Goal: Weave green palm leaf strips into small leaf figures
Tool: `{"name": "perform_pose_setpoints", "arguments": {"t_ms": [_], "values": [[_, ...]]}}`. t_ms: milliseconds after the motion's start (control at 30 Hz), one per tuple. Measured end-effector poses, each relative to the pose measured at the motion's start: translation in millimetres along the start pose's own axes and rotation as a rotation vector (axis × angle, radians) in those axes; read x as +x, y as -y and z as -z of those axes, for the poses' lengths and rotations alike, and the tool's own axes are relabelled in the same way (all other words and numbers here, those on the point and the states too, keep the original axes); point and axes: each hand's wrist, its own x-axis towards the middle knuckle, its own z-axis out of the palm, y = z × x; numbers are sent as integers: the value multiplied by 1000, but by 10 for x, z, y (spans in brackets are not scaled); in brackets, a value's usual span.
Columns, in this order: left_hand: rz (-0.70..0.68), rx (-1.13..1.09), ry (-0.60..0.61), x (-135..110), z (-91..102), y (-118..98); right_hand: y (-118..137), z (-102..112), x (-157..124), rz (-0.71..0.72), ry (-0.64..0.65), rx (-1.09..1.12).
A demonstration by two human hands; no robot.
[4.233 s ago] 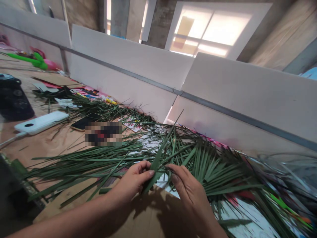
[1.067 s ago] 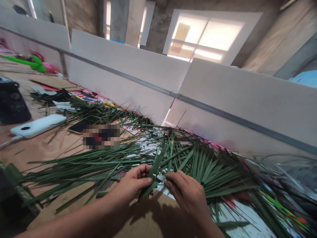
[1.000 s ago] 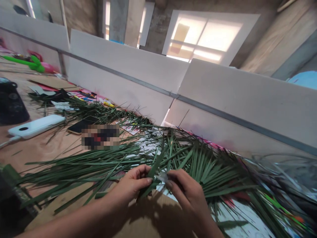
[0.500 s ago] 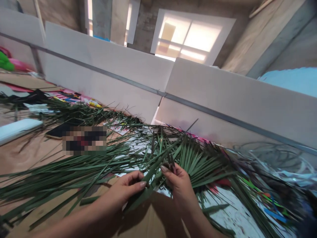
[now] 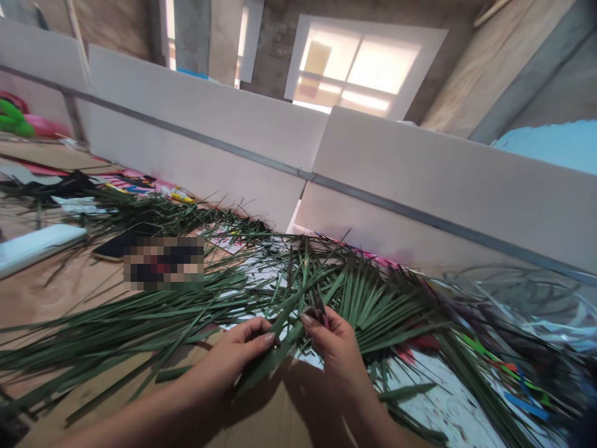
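Note:
My left hand (image 5: 249,348) is closed, its thumb and fingers pinching a green palm leaf strip (image 5: 263,371) whose broad end hangs down below the thumb. Close by on the right, my right hand (image 5: 333,339) is closed too, with the thumb against the fingers at the upper part of the leaf. A small dark pointed tool (image 5: 319,306), with a bit of pink near it, sticks up from the right fingers; its kind is not clear. Behind the hands lies a fan of palm leaf (image 5: 373,298). A pile of long cut strips (image 5: 153,317) spreads to the left.
A brown cardboard sheet (image 5: 256,417) lies under my hands. Off to the left are a phone (image 5: 116,244) and a long white box (image 5: 41,246). White panels (image 5: 209,130) stand upright along the back. Coloured strips (image 5: 522,386) and clear plastic lie at right.
The long narrow tip of the leaf has swung a little left and lower. Both hands keep their grip, almost in the same place. The view has shifted slightly.

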Motion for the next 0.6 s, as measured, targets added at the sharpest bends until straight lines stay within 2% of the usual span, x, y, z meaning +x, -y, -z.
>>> {"name": "perform_pose_setpoints", "arguments": {"t_ms": [333,600], "values": [[31,-40,-59,-136,-121,-115,-18,37,25,3,61,-32],[-43,5,-2,-124,-100,-185,-129,190,108,4,141,-315]]}}
